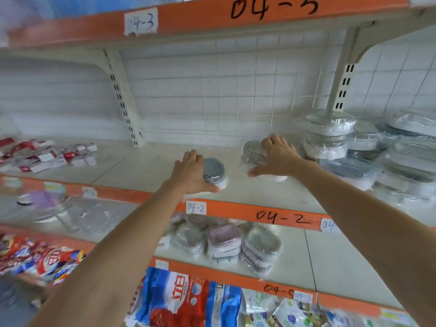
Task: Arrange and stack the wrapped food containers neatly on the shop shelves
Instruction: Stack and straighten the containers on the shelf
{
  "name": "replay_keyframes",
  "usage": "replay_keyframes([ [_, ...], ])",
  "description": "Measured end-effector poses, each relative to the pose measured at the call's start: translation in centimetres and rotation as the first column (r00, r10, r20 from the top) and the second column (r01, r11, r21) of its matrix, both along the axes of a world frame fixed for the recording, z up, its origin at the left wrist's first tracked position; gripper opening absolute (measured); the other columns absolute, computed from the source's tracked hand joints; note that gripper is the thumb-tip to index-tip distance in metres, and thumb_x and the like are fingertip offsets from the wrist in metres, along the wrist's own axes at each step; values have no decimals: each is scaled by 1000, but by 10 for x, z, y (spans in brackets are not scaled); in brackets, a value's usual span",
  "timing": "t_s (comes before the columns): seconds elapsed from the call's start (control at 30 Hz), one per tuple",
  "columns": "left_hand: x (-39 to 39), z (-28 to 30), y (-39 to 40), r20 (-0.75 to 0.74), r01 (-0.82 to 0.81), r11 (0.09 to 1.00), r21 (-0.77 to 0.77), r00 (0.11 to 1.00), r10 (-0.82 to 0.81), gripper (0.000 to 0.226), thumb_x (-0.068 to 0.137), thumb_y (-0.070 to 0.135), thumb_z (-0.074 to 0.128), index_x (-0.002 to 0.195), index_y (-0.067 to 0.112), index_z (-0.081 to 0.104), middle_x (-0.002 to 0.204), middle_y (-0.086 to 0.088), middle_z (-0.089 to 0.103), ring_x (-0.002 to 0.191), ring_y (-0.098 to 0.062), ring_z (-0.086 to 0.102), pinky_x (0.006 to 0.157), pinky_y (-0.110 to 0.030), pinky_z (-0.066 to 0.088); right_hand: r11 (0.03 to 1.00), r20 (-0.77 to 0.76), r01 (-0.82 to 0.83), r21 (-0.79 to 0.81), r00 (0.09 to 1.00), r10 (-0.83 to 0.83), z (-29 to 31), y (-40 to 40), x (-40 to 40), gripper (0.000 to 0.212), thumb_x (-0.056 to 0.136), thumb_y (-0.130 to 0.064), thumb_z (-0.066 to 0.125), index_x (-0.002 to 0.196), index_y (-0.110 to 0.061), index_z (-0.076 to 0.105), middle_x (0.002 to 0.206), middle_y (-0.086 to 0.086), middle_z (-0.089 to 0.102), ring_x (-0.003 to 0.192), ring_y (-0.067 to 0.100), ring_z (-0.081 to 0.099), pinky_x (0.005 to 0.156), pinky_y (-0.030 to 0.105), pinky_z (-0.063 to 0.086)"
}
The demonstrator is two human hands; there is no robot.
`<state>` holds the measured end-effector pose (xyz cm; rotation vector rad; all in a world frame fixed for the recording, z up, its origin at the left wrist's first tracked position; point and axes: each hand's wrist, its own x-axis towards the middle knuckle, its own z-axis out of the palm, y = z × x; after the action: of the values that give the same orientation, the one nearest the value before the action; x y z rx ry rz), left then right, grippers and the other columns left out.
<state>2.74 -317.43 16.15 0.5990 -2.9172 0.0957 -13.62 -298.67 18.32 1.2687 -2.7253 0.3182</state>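
Two wrapped food containers stand on the cream shelf (146, 171) labelled 04-2. My left hand (191, 173) holds the grey-lidded container (214, 171) near the front edge, thumb under its side. My right hand (276, 156) lies over the clear-lidded container (253, 151) a little further back, fingers spread on its lid and thumb low at the front. Stacks of wrapped containers (330, 138) fill the right end of the same shelf. More wrapped containers (226, 241) sit on the shelf below.
Small red and white packs (47, 154) lie at the left of the 04-2 shelf. Orange price strips (283, 217) edge each shelf. Clear dishes (77, 215) sit lower left. Blue and red bags (169, 298) hang along the bottom. A wire grid (236, 90) backs the shelf.
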Motion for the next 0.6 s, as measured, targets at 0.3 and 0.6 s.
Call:
replay_keyframes([
  [0.3,147,-16,86,19,-76,997,30,997,75,100,60,75,69,129,7,43,125,-6,39,117,-24,36,94,-37,41,996,33,-29,89,999,26,-30,104,141,100,59,-69,72,132,-11,36,131,9,33,125,27,32,102,46,31],
  [0.6,182,-43,179,161,24,999,48,986,-32,112,63,73,68,143,5,29,146,-10,28,134,-28,27,106,-44,35,986,109,5,165,994,-24,-71,209,188,99,61,-68,71,134,-13,35,133,6,33,122,23,34,104,48,31],
])
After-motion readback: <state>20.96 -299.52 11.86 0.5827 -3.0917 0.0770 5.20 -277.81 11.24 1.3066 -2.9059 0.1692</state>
